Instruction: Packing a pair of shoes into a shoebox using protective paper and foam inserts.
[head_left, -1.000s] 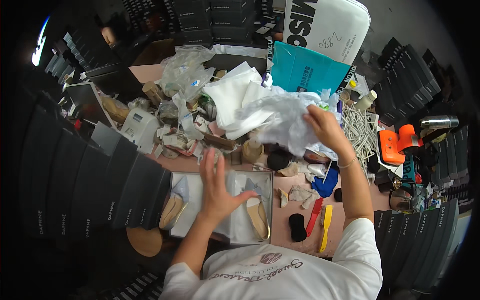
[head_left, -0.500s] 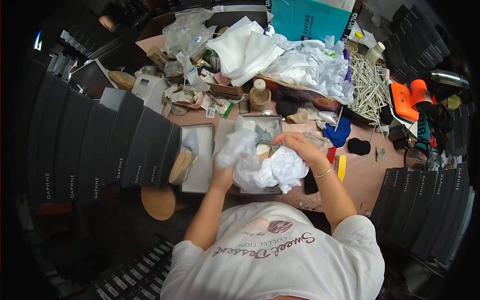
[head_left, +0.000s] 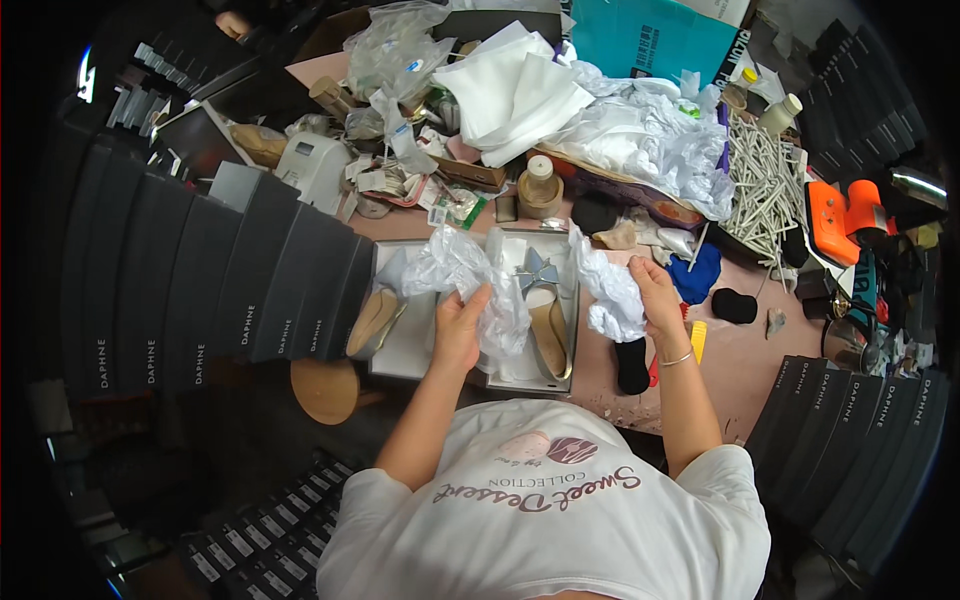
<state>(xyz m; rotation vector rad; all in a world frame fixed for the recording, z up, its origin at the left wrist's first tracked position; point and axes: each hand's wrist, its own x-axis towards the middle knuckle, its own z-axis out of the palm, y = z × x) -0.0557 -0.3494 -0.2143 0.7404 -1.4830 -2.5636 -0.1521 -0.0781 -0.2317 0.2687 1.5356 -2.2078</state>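
My left hand (head_left: 462, 325) pinches a thin, translucent sheet of crumpled tissue paper (head_left: 503, 312), which drapes over the left side of an open shoe box (head_left: 508, 372). In my right hand (head_left: 655, 295) is a crumpled wad of white tissue paper (head_left: 612, 298), held just right of that box. Between the two, a shoe with a tan insole (head_left: 548, 335) and a grey-blue bow (head_left: 537, 270) lies in the box. A second, similar shoe (head_left: 375, 322) rests at the left edge of a grey tray-like box part (head_left: 415, 350); tissue hides some of its upper.
Stacked dark shoe boxes (head_left: 270, 285) rise at left, others (head_left: 850, 440) at right. A black brush-like object (head_left: 632, 367) and a yellow one (head_left: 698, 340) lie near my right wrist. Farther back are heaped tissue (head_left: 650, 150), a jar (head_left: 541, 185) and many pale sticks (head_left: 758, 185).
My hands have moved apart, each with tissue paper, where the paper was bunched together over the box. More of the shoe inside now shows. The whole view has shifted slightly.
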